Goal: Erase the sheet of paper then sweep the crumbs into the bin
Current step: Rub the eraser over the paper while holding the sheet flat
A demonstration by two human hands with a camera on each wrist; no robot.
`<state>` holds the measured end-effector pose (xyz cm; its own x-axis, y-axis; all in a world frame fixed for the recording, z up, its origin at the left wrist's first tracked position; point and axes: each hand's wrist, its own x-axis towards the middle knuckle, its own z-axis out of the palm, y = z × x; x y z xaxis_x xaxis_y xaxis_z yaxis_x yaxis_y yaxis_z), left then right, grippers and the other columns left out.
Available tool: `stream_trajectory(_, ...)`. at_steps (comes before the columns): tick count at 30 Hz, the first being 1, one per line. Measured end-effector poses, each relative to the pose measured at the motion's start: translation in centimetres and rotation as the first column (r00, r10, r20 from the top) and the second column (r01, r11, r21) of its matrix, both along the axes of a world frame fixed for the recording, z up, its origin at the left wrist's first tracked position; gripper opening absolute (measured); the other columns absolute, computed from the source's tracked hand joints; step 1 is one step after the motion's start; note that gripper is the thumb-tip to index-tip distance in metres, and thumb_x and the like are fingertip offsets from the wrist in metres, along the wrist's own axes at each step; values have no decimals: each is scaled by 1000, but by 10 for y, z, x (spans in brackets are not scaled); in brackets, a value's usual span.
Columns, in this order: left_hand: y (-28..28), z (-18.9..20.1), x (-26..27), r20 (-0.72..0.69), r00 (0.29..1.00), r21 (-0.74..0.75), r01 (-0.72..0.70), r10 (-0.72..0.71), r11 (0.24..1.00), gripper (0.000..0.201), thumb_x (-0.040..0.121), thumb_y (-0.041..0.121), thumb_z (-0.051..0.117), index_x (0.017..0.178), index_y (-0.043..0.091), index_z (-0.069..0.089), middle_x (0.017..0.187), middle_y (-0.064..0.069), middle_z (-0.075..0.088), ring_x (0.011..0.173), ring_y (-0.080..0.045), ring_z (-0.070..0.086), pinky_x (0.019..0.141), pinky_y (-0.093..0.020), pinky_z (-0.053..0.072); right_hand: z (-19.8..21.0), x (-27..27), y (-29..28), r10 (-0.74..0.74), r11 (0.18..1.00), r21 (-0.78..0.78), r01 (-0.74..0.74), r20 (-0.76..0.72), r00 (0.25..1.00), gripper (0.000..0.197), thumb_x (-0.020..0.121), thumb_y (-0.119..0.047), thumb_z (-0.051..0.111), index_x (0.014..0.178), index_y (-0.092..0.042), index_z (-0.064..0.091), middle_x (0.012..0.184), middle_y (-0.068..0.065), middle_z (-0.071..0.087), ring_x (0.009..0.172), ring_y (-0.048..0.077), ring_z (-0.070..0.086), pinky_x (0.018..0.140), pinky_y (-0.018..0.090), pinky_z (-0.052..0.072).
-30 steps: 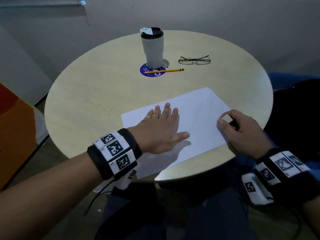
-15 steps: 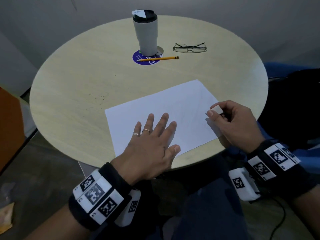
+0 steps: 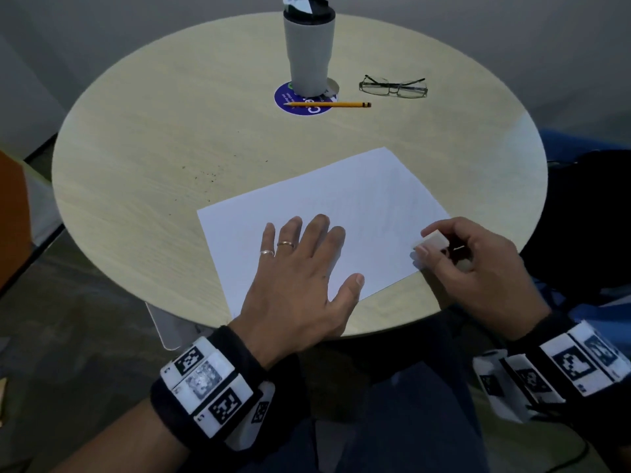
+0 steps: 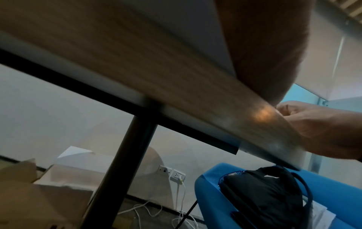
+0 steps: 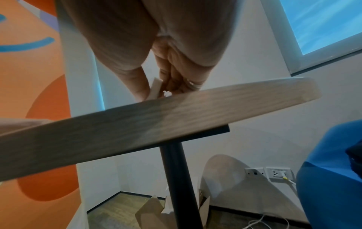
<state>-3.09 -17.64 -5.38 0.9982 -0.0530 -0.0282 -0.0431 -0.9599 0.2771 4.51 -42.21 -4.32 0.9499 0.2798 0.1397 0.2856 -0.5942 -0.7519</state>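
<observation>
A white sheet of paper lies on the round wooden table, near its front edge. My left hand lies flat on the sheet's near part with straight, spread fingers. My right hand pinches a small white eraser between thumb and forefinger at the sheet's right edge. The eraser also shows in the right wrist view, just above the table rim. Dark crumbs are scattered on the wood left of the sheet. No bin is visible on the table.
At the back stand a grey travel mug on a blue coaster, a yellow pencil and glasses. Under the table are a black leg, cardboard boxes, a blue seat with a black bag.
My left hand slid back along the sheet toward the near edge, and the sheet shifted with it. The right hand kept the eraser at the sheet's right edge.
</observation>
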Motion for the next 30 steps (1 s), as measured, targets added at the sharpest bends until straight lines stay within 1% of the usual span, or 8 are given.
stream_trajectory(2, 2, 1, 2, 14, 1000, 11, 0, -1, 1000, 55, 103, 58, 34, 152, 33, 32, 159, 9, 27, 148, -31, 25, 125, -56, 12, 2, -8, 8, 31, 999, -25, -29, 68, 997, 12, 92, -24, 81, 102, -23, 74, 80, -13, 72, 74, 12, 67, 64, 11, 47)
stream_trajectory(7, 4, 3, 8, 38, 999, 31, 6, -7, 999, 51, 106, 47, 33, 155, 36, 32, 157, 7, 29, 140, -27, 29, 117, -46, 20, -3, -26, 35, 211, 975, -109, -192, 197, 957, 10, 94, -28, 76, 98, -19, 75, 80, -12, 65, 73, 6, 58, 70, 17, 44)
stream_trajectory(11, 6, -3, 7, 12, 1000, 15, 19, -20, 1000, 57, 108, 47, 21, 164, 38, 19, 176, 5, 7, 161, -24, 3, 129, -50, 6, -6, -30, 39, 289, 947, -201, -250, 195, 937, 9, 93, -28, 72, 89, -20, 74, 71, -9, 57, 69, 10, 52, 67, 24, 42)
stream_trajectory(13, 7, -6, 9, 0, 1000, 16, 28, -28, 999, 58, 108, 48, 17, 166, 39, 13, 176, 7, -3, 162, -21, -9, 129, -54, 1, -7, -17, 22, 214, 966, -189, -174, 216, 953, 9, 90, -24, 75, 84, -19, 74, 70, -6, 59, 68, 14, 54, 67, 28, 44)
stream_trajectory(16, 6, -7, 10, -10, 999, 17, 34, -34, 999, 58, 108, 48, 17, 166, 39, 12, 176, 7, -6, 162, -21, -13, 129, -56, -1, -4, 3, -5, 61, 988, -152, -29, 210, 976, 11, 88, -14, 83, 82, -17, 75, 72, -1, 64, 68, 20, 57, 69, 32, 46)
stream_trajectory(22, 8, -8, 10, -10, 999, 39, 37, -37, 999, 59, 108, 48, 18, 166, 38, 13, 176, 7, -5, 162, -22, -11, 129, -56, 2, -4, -19, 22, 261, 955, -197, -221, 211, 942, 7, 88, -22, 77, 84, -16, 77, 71, -2, 62, 68, 18, 55, 68, 31, 46)
stream_trajectory(26, 8, -8, 9, -18, 999, 42, 38, -38, 998, 59, 108, 48, 19, 165, 38, 13, 176, 6, -5, 162, -22, -10, 129, -56, 1, -2, 3, -6, 118, 979, -187, -75, 232, 966, 13, 87, -21, 76, 76, -14, 75, 70, 5, 63, 67, 27, 58, 67, 46, 50)
stream_trajectory(30, 8, -8, 9, -10, 999, 39, 37, -37, 999, 59, 108, 48, 19, 166, 37, 15, 176, 6, -3, 162, -22, -9, 129, -57, 3, 2, -14, 23, 186, 970, -203, -134, 267, 946, 8, 85, -18, 78, 78, -15, 76, 68, -1, 58, 66, 19, 53, 67, 33, 46)
